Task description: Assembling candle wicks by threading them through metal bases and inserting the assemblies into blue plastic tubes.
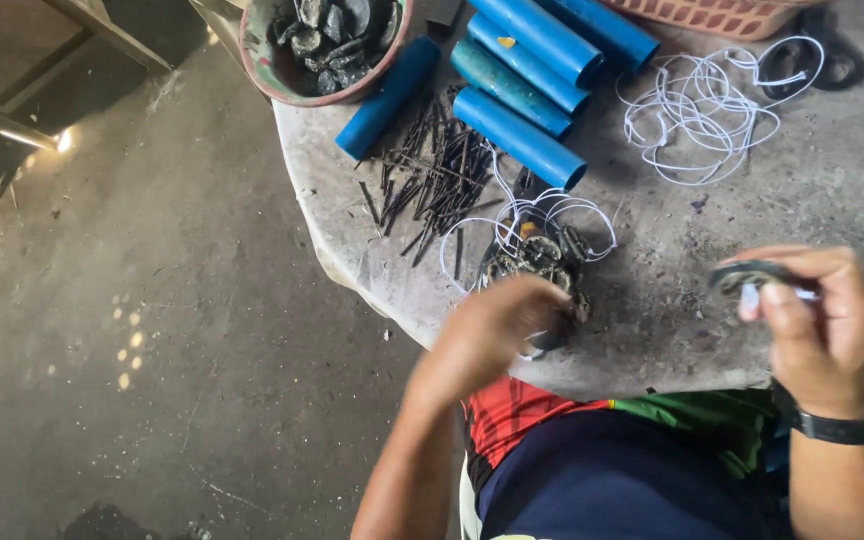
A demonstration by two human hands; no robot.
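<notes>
**A:** Any tips for this bit? The round grey desk (752,220) is crowded: blue pipes (522,140), a heap of dark nails (432,180), loose white cord (697,110).

**B:** I'd keep the pinch tight and the cord end short so it doesn't slip. My right hand (817,320) is pinching a small dark ring (747,275) and a white cord end just above the desk's near edge. My left hand (497,325) is curled down on the pile of dark rings (537,260), but I can't tell if it's actually gripping one.

**A:** How's the ring look?

**B:** Flat, dull, grimy, thin.
</notes>
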